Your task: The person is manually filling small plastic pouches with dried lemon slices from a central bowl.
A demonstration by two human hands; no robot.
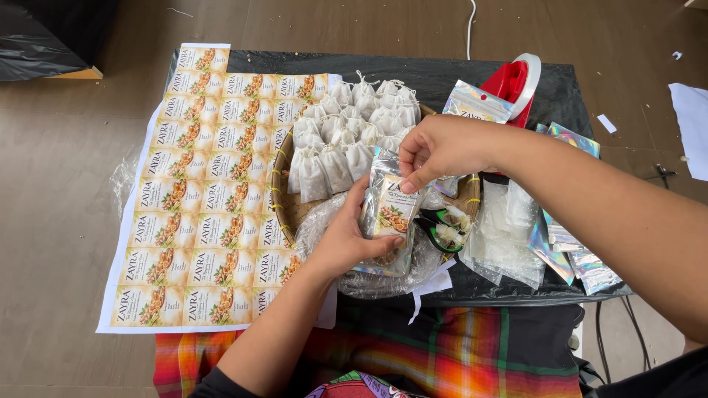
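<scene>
Left grip [346, 239] and right grip [442, 151] both grasping shiny silver pouch [389, 221], tan label on front, upright over woven tray [284, 203]

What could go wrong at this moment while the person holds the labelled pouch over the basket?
1. The left hand and right hand grip the foil pouch only at its edges; it might slip into the woven basket.
2. Green-handled scissors lie right beside the fingers.
3. Sticker sheets overhang the table edge and may slide off.
</scene>
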